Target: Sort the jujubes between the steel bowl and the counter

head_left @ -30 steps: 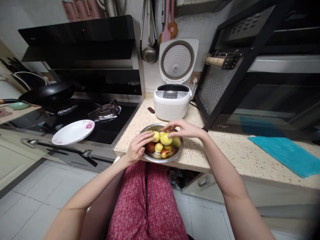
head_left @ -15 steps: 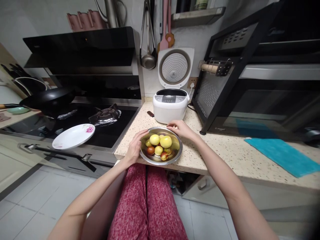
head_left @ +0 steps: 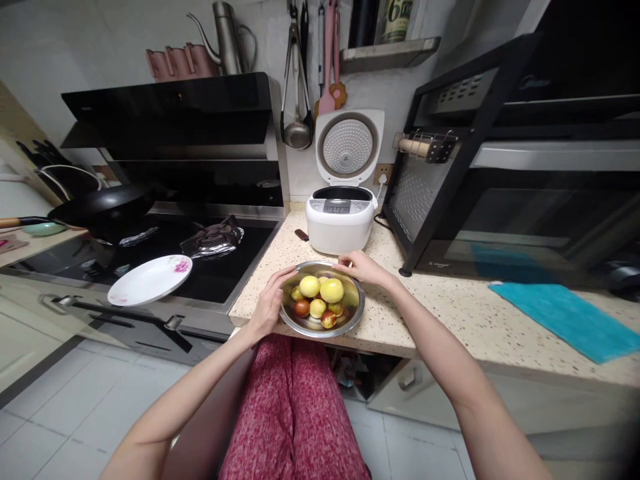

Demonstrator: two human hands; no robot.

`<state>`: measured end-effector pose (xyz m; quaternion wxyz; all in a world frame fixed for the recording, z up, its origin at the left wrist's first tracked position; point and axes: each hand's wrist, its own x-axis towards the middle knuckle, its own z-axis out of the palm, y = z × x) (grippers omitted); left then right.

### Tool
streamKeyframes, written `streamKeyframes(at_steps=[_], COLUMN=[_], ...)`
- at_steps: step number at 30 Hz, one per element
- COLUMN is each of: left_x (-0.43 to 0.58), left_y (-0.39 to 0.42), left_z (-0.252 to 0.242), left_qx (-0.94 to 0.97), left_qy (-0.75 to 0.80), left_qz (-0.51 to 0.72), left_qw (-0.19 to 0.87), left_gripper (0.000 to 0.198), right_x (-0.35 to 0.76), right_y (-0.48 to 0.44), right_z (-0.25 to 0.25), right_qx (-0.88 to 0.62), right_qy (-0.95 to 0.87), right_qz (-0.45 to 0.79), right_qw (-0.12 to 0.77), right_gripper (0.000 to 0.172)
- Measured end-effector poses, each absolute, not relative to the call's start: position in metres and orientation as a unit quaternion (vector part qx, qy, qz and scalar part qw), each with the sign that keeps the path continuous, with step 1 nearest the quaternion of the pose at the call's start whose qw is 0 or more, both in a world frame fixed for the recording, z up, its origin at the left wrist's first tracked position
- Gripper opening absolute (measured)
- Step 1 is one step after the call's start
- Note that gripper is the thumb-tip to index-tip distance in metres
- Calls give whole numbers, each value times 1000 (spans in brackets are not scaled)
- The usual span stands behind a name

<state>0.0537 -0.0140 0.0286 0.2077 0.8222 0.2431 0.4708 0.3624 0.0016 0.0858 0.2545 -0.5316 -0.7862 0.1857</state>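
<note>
A round stainless steel bowl (head_left: pixel 354 319) stands at the front edge of the counter. In it lie several small round fruits, some yellow-green such as the fruit (head_left: pixel 331 290), others reddish brown like the fruit (head_left: pixel 301 308). My left hand (head_left: pixel 268 308) holds the bowl at its left side, fingers along the rim. At the far right of the rim, my right hand (head_left: pixel 364 268) grips the edge with bent fingers. Just behind the bowl is a white rice cooker (head_left: pixel 339 227) with its lid (head_left: pixel 347 145) raised.
To the left, a white floral plate (head_left: pixel 147 283) sits at the stove's (head_left: pixel 215 283) front edge, partly overhanging. A black wok (head_left: pixel 107 208) is on the far burner. A black rack (head_left: pixel 440 207) with an oven and a blue cloth (head_left: pixel 565 317) are on the right.
The view has tilted up slightly, so everything appears lower. Both hands stay on the bowl's rim, and the fruits have not visibly moved.
</note>
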Motion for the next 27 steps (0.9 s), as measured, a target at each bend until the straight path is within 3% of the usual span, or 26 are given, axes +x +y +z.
streamKeyframes(at_steps=[4,9,17,22,27], left_x=[54,54,54,62,75], left_y=[-13,-13,-13,-13,-6], left_z=[27,27,29,37,43], left_qx=[819,815,819,836,842], left_qy=[242,237,266,221,193], left_qz=[478,487,471,450,448], left_qw=[206,204,192,223,231], left_gripper=[63,60,45,59,76], right_x=[372,382,363,353,344], right_y=[-4,-9,-3,-5,2], right_z=[94,102,96,98,115], right_qx=[-565,-524,-574,-590,-621], right_qy=[-727,-693,-627,-575,-550], right_qz=[335,473,434,412,391], right_qw=[199,143,298,390,399], right_gripper=[69,68,60,43,30])
